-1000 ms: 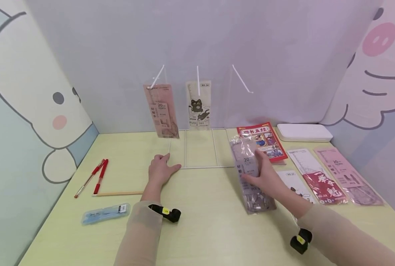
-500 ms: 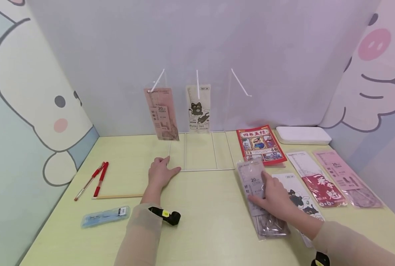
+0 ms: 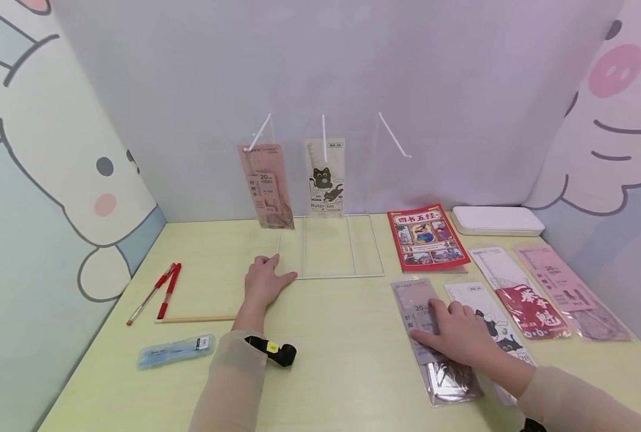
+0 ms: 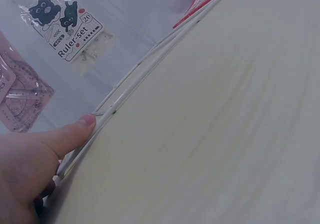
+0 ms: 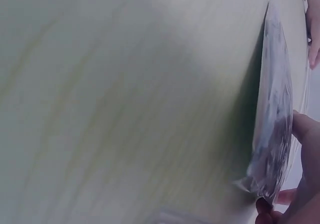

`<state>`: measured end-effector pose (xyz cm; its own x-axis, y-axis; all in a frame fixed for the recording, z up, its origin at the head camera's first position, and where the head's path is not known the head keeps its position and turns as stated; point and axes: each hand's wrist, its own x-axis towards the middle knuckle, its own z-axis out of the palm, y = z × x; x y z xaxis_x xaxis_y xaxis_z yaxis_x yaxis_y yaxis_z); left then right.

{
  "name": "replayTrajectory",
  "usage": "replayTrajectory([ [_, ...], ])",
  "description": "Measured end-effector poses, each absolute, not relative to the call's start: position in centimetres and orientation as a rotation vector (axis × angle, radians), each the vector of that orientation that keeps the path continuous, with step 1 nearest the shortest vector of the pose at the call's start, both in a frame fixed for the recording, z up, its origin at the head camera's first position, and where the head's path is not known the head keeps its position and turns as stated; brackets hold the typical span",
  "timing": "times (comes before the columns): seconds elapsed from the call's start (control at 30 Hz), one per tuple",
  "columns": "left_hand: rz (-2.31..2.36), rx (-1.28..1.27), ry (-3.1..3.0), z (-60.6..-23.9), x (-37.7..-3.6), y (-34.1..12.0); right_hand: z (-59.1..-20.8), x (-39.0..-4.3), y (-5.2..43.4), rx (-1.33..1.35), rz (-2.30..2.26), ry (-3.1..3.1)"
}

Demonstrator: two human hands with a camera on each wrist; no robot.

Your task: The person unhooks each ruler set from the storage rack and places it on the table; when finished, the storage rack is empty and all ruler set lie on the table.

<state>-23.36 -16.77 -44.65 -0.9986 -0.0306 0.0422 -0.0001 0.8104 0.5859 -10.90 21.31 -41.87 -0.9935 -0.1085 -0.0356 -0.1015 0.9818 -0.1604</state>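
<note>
Near the table's (image 3: 342,360) right front edge, the right hand (image 3: 457,336) lies on a grey ruler pack (image 3: 433,336) marked "20", fingers fairly straight and a little spread on top with the thumb at the pack's left edge, apparently to keep it flat beside the cat pack (image 3: 484,318). At the wire rack (image 3: 331,246), the left hand (image 3: 263,282) rests flat with fingers straight and together and the thumb out at the frame's front corner, seemingly to steady it. On the rack's hooks hang a pink pack (image 3: 265,192) marked "20" and another (image 3: 325,177) reading "Ruler-set" and "NO-34"; the red booklet's (image 3: 425,237) title is too small to read surely.
</note>
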Motion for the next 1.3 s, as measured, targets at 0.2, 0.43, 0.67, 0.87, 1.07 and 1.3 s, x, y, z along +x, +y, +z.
replayTrajectory([
  [0.2, -0.945, 0.045, -2.943, -44.8, -23.3, -16.8, -41.4, -10.7, 21.7, -0.167, -0.217, 3.07],
  [0.43, -0.942, 0.025, -2.946, -44.8, -23.4, -16.9, -41.7, -10.9, 22.5, -0.147, -0.29, 3.081],
  [0.67, -0.914, 0.02, -2.946, -44.9, -23.6, -16.8, -40.4, -12.5, 22.4, -0.288, -0.412, 3.157],
  [0.87, -0.925, 0.029, -2.947, -44.6, -23.4, -16.9, -39.6, -16.8, 20.5, -0.668, -0.786, 3.13],
  [1.07, -0.917, 0.02, -2.95, -44.7, -23.4, -16.8, -37.9, -21.7, 17.9, -0.74, -0.839, 3.055],
  [1.3, -0.92, 0.032, -2.944, -44.7, -23.5, -16.7, -34.9, -26.6, 14.0, -0.776, -0.828, 3.073],
])
